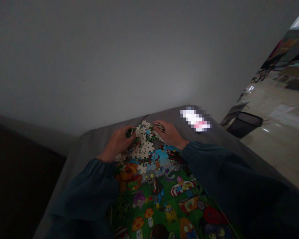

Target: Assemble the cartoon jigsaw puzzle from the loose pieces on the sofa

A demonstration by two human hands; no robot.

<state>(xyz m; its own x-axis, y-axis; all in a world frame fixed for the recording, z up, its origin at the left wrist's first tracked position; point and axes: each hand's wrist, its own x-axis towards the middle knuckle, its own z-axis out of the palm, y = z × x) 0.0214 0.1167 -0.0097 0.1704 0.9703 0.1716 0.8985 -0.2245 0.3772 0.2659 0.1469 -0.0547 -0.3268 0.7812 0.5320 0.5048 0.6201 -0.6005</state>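
Observation:
A colourful jigsaw puzzle (161, 196) with cartoon plants and zombies lies in front of me, its lower part joined up. Loose jigsaw pieces (143, 147), many with pale backs up, are heaped at its far end. My left hand (119, 141) is on the left side of this heap, fingers curled around what looks like a jigsaw piece. On the opposite side, my right hand (169, 133) has its fingers bent inward, with pale-edged jigsaw pieces at the fingertips. Dim light makes the exact grip of both hands hard to see.
The puzzle rests on a grey cloth-covered surface (77, 159) against a plain wall (129, 59). A lit phone-like screen (195, 119), blurred out, lies at the far right. Beyond the right edge are a dark bin (246, 124) and a shiny floor (281, 132).

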